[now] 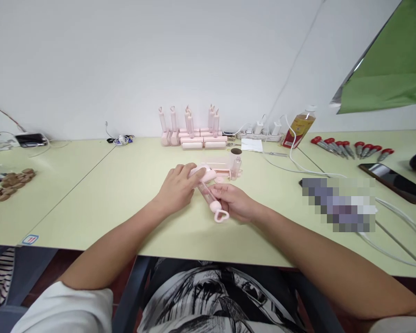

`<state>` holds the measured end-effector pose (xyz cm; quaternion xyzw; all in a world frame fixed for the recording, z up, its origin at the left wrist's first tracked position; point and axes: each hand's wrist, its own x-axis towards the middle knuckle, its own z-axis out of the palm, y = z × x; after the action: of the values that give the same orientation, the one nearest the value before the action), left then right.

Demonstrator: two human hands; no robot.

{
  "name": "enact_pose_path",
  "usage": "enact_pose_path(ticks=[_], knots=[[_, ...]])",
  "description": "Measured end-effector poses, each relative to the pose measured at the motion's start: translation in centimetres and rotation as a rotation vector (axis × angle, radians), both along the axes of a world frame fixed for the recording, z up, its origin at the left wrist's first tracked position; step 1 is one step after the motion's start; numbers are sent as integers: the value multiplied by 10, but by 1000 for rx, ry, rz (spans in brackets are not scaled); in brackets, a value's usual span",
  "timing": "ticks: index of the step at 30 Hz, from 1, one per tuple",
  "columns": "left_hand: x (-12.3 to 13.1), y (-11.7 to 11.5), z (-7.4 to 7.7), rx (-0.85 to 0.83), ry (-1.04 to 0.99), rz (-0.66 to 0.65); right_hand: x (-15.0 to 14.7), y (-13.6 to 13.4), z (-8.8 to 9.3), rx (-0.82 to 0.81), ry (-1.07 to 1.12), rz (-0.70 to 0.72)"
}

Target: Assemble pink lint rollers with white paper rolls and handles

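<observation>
My left hand (pixel 180 185) is closed around the pink head of a lint roller (pixel 208 194), whose clear tubular handle slants toward me and ends in a heart-shaped loop. Near that end, my right hand (pixel 235 200) grips the handle from its right side between thumb and fingers. The left fingers partly cover the head. Just beyond my hands lie pale pink roller parts (pixel 220 163), including a translucent cover. A clear handle piece (pixel 236 166) stands beside them, with a round brown-topped object (pixel 236 151) behind.
Several pink lint rollers (pixel 204 142) stand lined up near the wall, handles upright. To their right are a power strip (pixel 263 136), white paper (pixel 251 145) and a drink bottle (pixel 301 127). Red-capped tubes (pixel 339 148), a phone (pixel 395 181) and white cables occupy the right side.
</observation>
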<state>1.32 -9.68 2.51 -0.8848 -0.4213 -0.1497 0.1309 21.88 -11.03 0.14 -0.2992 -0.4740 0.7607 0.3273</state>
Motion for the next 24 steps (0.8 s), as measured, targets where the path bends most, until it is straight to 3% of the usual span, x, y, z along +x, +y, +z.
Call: enact_pose_path(ticks=[4,11,14,18,24], knots=[[-12,17,-1,-158,-184,15,-1,-5,2,66,-3,63],[-62,61,17,-390,-588,315,-2,-4,-7,214,-163,56],[-86,90,16,-532,-619,342,-4,-5,-10,251,-192,82],[-113,133,11,-598,-618,381,-5,-5,-14,266,-237,112],[-128,196,8,-632,-434,408,-5,-4,-16,259,-262,129]])
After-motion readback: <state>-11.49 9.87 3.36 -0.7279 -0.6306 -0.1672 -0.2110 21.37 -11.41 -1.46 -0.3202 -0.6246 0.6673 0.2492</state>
